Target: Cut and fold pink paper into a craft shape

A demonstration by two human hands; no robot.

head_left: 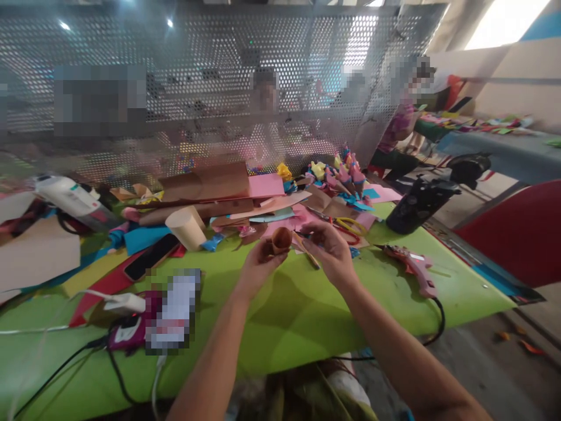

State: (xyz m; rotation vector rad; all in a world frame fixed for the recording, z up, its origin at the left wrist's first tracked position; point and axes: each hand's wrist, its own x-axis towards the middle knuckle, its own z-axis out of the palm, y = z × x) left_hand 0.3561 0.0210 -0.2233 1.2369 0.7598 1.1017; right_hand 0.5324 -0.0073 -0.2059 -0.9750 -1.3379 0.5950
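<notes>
1. Left hand: curled round the paper cone, fingers pinching its sides.
2. Paper cone, brown: in the left hand, just left of the right fingertips, open mouth showing.
3. Right hand: thumb and fingers bent toward each other; cannot tell what, if anything, they pinch.
4. Slim stick: between the hands, beside the right thumb; held or lying, unclear.
5. Tan roll: left of the left hand.
6. Glue gun, pink: on the green tabletop, right of the right hand.
7. Black bottle: beyond the glue gun.
</notes>
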